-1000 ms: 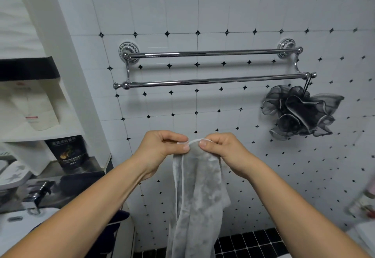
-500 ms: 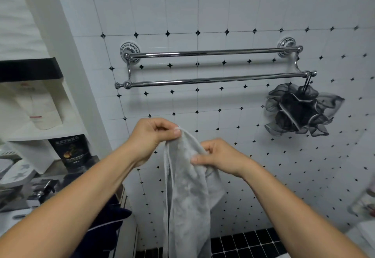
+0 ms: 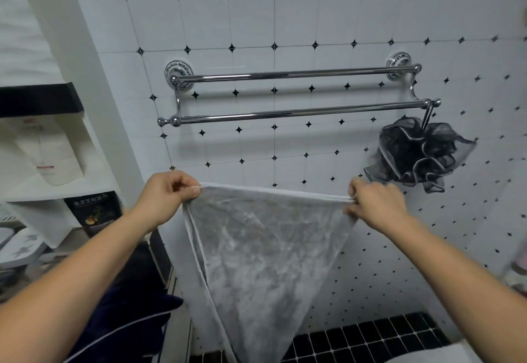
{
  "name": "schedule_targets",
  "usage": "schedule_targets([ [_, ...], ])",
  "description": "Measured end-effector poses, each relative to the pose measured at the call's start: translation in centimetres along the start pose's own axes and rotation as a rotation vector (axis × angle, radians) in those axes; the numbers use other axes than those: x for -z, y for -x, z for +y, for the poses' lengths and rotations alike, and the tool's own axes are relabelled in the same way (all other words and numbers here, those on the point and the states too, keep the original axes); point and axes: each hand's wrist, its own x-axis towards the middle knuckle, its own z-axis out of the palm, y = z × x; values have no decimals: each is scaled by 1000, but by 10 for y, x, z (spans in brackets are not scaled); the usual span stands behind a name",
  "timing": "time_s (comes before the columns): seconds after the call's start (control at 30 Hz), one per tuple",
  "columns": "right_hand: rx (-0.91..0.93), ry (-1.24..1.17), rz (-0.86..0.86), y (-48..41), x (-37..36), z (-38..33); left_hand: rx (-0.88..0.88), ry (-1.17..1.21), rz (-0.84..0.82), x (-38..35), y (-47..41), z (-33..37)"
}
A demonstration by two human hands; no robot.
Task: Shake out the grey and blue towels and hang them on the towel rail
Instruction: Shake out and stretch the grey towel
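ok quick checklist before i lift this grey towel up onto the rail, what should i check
1. Left hand pinching a top corner of the grey towel: ok.
2. Right hand pinching the other end of the top edge: ok.
3. Top edge stretched out between the hands: ok, it runs nearly straight with a slight sag.
4. Towel body opened flat: not ok, it narrows to a bunched point below.
5. Towel rail free of cloth: ok, both bars are bare; a black bath pouf hangs only at the right end of the front bar.
6. Blue towel ready for its turn: cannot tell, a dark blue cloth lies low on the left, partly hidden by the forearm.
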Motion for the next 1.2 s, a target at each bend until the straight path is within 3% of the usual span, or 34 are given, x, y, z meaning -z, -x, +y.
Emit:
schedule_targets([
  [0.03,-65,-14,60,-1,10,-1,-12,-34,-2,-2,-1,-3],
  [0.1,-62,-5,-9,1,26,-10,-37,-90,31,-5,-3,-4],
  [0.2,298,-268,-579,27,34,-33,-16,-94,163,0,-12,-8],
  [0.23,329,-360,-689,35,35,-37,3,-76,197,4,-14,-9],
  [0.27,290,-385,-627,35,37,-37,16,-57,219,7,-15,-10],
  [0.37,-103,-163,-64,13,45,-23,8,-36,177,5,-17,-12],
  [0.4,-142,-129,5,8,45,-21,-7,-55,149,0,-17,-8],
  [0.43,-74,-159,-47,4,42,-21,-17,-67,138,-4,-18,-6],
  [0.53,215,-392,-497,11,45,-33,24,-20,184,-3,-22,-4],
  [0.57,189,-417,-450,10,47,-28,42,10,200,0,-23,-4],
  [0.63,45,-288,-119,0,54,-15,52,88,186,3,-21,-2],
  [0.67,-4,-213,-45,-3,57,-11,37,121,154,1,-20,2],
  [0.77,117,-328,-299,1,61,-15,6,157,98,-9,-17,14],
  [0.83,98,-508,-421,9,68,-18,3,164,99,-10,-14,17],
  [0.97,-162,-596,-368,7,64,-1,-5,222,78,-9,-8,18],
  [1.1,-224,-615,-400,11,59,-1,-18,230,42,-15,-1,24],
  [1.2,-302,-519,-209,7,59,3,-16,246,37,-13,1,22],
])
